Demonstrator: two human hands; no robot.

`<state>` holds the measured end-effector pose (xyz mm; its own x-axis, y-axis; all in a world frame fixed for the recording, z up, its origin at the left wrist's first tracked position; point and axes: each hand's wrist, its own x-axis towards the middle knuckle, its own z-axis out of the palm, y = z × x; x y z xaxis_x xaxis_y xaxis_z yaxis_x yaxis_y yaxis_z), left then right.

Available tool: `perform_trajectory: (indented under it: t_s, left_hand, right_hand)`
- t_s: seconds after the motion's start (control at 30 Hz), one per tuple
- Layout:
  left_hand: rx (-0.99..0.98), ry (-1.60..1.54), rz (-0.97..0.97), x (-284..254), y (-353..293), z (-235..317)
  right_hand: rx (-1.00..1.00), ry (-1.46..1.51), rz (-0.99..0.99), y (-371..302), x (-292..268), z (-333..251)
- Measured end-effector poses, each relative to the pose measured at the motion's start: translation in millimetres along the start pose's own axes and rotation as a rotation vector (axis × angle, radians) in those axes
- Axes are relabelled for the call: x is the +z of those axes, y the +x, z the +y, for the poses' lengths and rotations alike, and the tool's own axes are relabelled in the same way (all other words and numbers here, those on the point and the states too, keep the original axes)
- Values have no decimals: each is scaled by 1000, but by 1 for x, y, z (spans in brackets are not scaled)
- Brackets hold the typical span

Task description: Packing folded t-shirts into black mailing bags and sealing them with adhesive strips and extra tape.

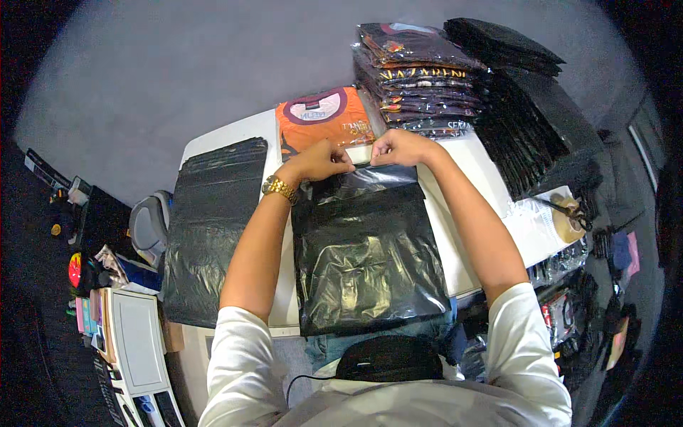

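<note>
A black plastic mailing bag lies flat on the white table right in front of me, its shiny surface creased. At its far edge my left hand, with a gold watch on the wrist, pinches the bag's flap. A short gap away, my right hand is closed on the same edge with thumb and fingertips. A paler, glossy band runs across the bag just below my fingers. Beyond my left hand sits a folded orange shirt in clear wrapping. Whatever the bag contains is hidden.
A pile of black plastic bags lies on the left. Wrapped dark shirts are stacked at the far right beside more black packages. Scissors and a tape roll rest at the right edge. A white cabinet stands lower left.
</note>
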<state>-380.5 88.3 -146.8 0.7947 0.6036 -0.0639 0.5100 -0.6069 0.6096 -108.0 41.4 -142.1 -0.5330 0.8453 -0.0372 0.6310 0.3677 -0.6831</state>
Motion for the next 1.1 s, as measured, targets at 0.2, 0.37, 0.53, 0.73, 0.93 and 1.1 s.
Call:
perform_trajectory:
  t_s: [0.2, 0.37, 0.53, 0.73, 0.93, 1.1]
  left_hand:
    - [-2, -38, 37, -7, -15, -8]
    - [-119, 20, 1, -15, -49, -7]
    - [-160, -87, 117, -23, -81, -21]
    - [-217, -423, 217, -9, -98, -51]
    - [-195, -511, 314, 7, -88, -54]
    - [-294, -398, 340, 7, -93, -41]
  right_hand:
    - [3, -8, 39, -11, -10, 9]
    - [81, 62, 11, -29, -17, 28]
    - [18, 66, 98, -39, -18, 30]
    - [224, 340, 107, -53, -1, 25]
    - [181, 137, 600, -48, 48, 42]
    - [175, 81, 566, -48, 44, 26]
